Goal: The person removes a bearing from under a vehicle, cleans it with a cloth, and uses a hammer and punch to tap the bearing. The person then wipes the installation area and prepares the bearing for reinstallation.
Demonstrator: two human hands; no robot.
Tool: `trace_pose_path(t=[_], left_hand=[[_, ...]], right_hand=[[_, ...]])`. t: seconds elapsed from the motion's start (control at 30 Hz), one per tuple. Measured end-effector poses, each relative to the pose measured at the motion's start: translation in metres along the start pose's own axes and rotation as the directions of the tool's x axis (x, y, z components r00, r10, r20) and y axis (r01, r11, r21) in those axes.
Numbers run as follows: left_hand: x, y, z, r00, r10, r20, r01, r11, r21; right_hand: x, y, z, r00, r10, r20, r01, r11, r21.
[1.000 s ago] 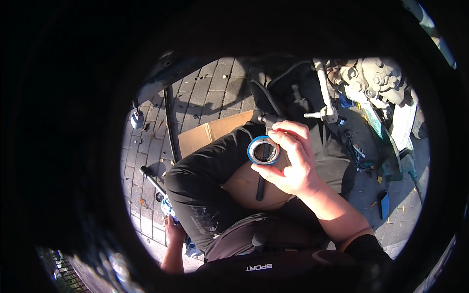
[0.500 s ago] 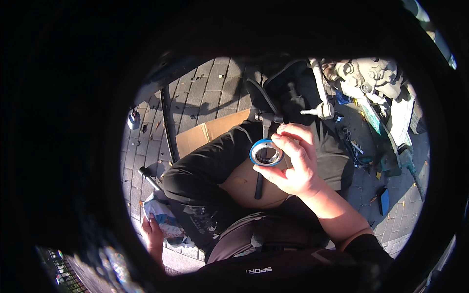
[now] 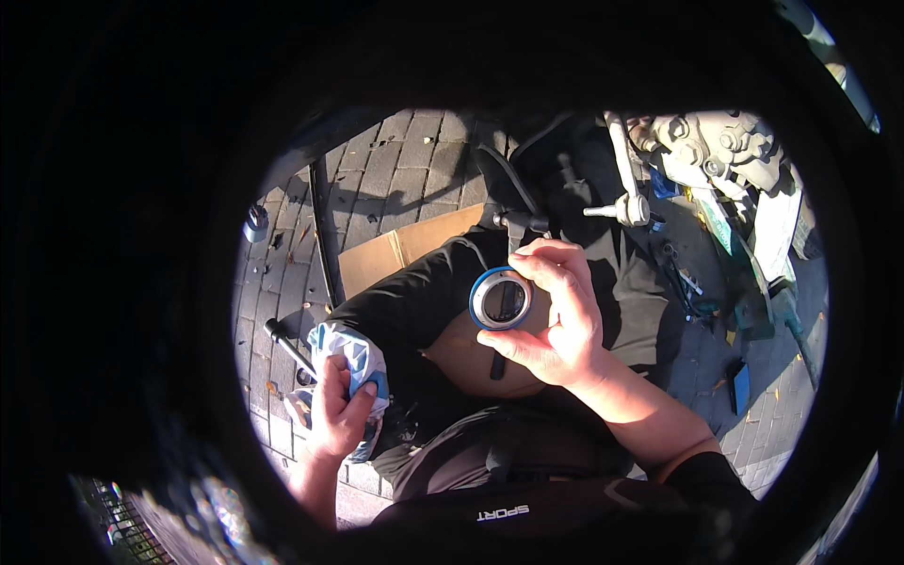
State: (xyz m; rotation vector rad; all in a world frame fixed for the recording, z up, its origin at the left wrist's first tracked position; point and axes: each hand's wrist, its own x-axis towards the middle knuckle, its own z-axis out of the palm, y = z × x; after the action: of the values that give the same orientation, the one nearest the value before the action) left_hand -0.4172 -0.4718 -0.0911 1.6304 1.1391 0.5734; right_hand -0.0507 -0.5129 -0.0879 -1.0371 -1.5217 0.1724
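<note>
Between thumb and fingertips, my right hand (image 3: 560, 315) grips a metal bearing ring (image 3: 476, 303) with a blue outer band. It is held up over my lap, and its round opening is turned toward me. My left hand (image 3: 341, 407) is closed on a crumpled white-and-blue cloth (image 3: 350, 350) beside my left knee. Behind the ring lies a hammer (image 3: 516, 226), its dark head above and its handle partly hidden by the ring and my hand. A tan cardboard piece (image 3: 452, 353) shows between my legs.
A pale metal rod with a jointed end (image 3: 629, 209) juts in at upper right, near a bulky metal assembly (image 3: 706, 146). Cardboard (image 3: 377, 264) lies on the paving (image 3: 377, 169) beyond my left leg. A dark bar-like tool (image 3: 282, 339) lies at left, a blue box (image 3: 741, 388) at right.
My left hand has risen and moved right, bringing the cloth up to my knee. The bearing ring has shifted slightly left and turned its opening more toward me.
</note>
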Motion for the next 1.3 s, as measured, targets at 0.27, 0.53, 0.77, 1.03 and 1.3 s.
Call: trace_pose_path(t=[0.27,0.53,0.77,1.03,1.3], left_hand=[[0.023,0.053,0.047,0.970,0.184,0.157,-0.035,0.750,-0.660],[0.041,0.067,0.097,0.938,0.341,0.058,-0.124,0.488,-0.864],[0.050,0.059,0.087,0.901,0.433,-0.033,-0.371,0.727,-0.579],[0.071,0.036,0.073,0.974,0.217,0.066,-0.114,0.723,-0.681],[0.064,0.031,0.071,0.933,0.261,0.246,-0.116,0.869,-0.481]], right_hand=[[-0.014,-0.032,0.056,0.868,0.412,0.276,-0.461,0.462,0.758],[-0.007,-0.038,0.063,0.915,0.366,0.167,-0.392,0.714,0.580],[-0.009,-0.029,0.058,0.914,0.389,0.118,-0.398,0.802,0.446],[-0.012,-0.030,0.059,0.845,0.504,0.180,-0.505,0.641,0.578],[-0.009,-0.027,0.060,0.860,0.495,0.120,-0.479,0.706,0.521]])
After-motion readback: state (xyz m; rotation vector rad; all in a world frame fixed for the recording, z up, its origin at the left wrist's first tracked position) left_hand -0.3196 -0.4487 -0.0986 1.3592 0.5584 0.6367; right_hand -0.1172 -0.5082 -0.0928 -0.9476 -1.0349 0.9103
